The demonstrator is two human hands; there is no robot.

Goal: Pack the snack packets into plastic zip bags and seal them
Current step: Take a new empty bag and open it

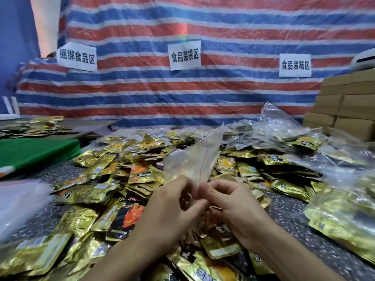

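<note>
A: What are the fingers doing?

B: Both pinch the mouth of one empty zip bag (pixel 194 159). Left hand (pixel 172 205) and right hand (pixel 235 207) grip its near edge, seemingly parting it; the bag stands up over the packets (pixel 121 179).

A: Progress?

B: This bag holds nothing yet. Filled bags (pixel 284 128) lie right and behind, so some look done; filling and sealing remain.

A: Counts?

B: Two hands, one held bag, three signs (pixel 184 55). Loose packets: too many to count.
</note>
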